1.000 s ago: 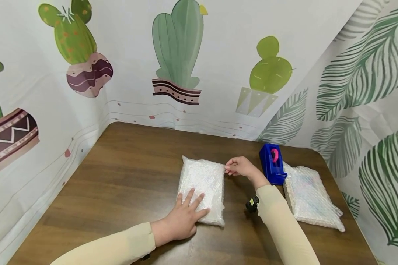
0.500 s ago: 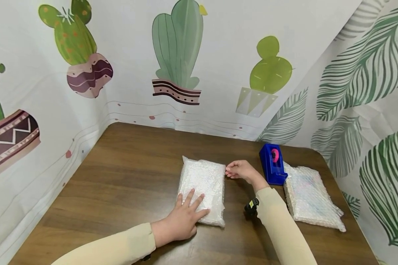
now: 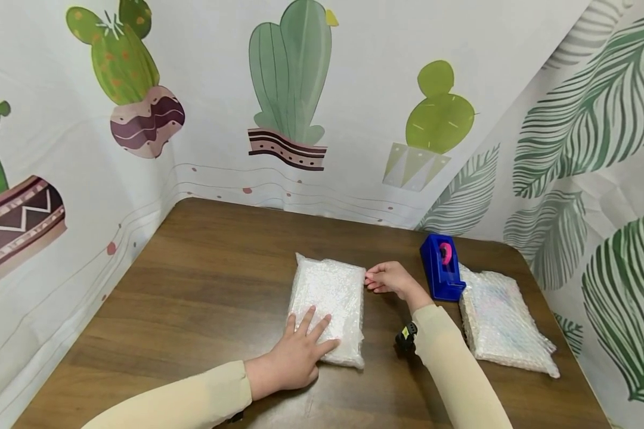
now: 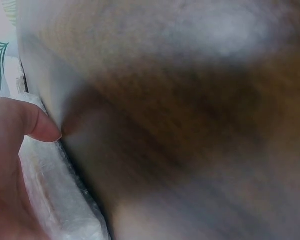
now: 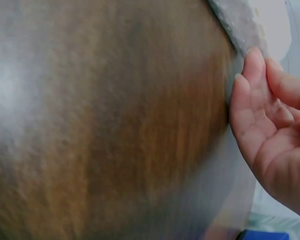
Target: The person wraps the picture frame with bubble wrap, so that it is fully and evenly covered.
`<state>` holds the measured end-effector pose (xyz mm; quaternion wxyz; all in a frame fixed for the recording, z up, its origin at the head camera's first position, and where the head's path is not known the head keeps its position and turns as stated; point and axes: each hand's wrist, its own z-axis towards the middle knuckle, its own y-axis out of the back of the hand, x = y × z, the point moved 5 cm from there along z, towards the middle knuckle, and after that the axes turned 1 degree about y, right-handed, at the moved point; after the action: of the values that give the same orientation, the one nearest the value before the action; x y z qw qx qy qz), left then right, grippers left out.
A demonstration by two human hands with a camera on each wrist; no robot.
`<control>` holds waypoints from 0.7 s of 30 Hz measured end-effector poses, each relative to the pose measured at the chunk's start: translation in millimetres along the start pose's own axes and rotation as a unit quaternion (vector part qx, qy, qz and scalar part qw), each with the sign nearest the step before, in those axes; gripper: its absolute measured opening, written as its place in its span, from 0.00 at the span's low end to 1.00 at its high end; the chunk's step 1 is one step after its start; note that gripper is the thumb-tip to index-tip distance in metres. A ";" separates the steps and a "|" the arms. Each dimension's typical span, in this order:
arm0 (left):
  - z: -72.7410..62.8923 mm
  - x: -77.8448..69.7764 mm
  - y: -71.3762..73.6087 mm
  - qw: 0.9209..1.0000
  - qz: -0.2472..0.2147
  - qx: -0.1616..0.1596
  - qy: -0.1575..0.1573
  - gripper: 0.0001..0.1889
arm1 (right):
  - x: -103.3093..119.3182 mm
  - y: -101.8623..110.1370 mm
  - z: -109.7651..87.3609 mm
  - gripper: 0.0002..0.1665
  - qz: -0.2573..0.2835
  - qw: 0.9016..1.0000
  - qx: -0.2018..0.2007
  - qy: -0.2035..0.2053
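A flat bubble-wrapped package [image 3: 335, 286] lies on the brown table, left of the right arm. My left hand [image 3: 291, 361] rests on its lower part with fingers spread; in the left wrist view the thumb [image 4: 42, 127] reaches over the package's side. At the package's upper right corner, the thumb and forefinger of my right hand [image 3: 390, 277] come together in a pinch at the wrap's edge. The right wrist view has the right hand [image 5: 275, 130] with its fingertips right at the package [image 5: 245, 25]. Whatever lies between those fingertips is hidden.
A blue tape dispenser [image 3: 442, 274] with a pink roll core [image 3: 446, 252] stands to the right of the right hand. Beside it lies a second bubble-wrapped package [image 3: 507, 322]. A cloth [image 3: 354, 107] printed with cacti and leaves rises behind the wooden table [image 3: 214, 268].
My right hand has shifted slightly down, toward me, at the package's upper right corner. The left hand and the package have stayed in place.
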<state>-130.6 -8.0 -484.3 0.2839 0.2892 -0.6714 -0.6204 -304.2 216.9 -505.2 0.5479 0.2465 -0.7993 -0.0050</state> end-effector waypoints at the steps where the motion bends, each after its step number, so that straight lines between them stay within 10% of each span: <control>1: 0.1 0.1 0.2 1.000 -0.001 0.002 -0.001 0.33 | 0.3 -1.0 -0.3 0.16 0.001 1.000 -0.010 -0.003; 21: 3.0 1.1 -1.5 0.999 -0.029 0.023 -0.007 0.33 | -1.2 -18.5 -3.6 0.14 0.029 0.993 -0.110 -0.023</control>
<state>-133.5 -6.9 -486.0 0.2542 0.3106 -0.6788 -0.6149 -293.5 202.0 -509.9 0.5534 0.1613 -0.8129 -0.0831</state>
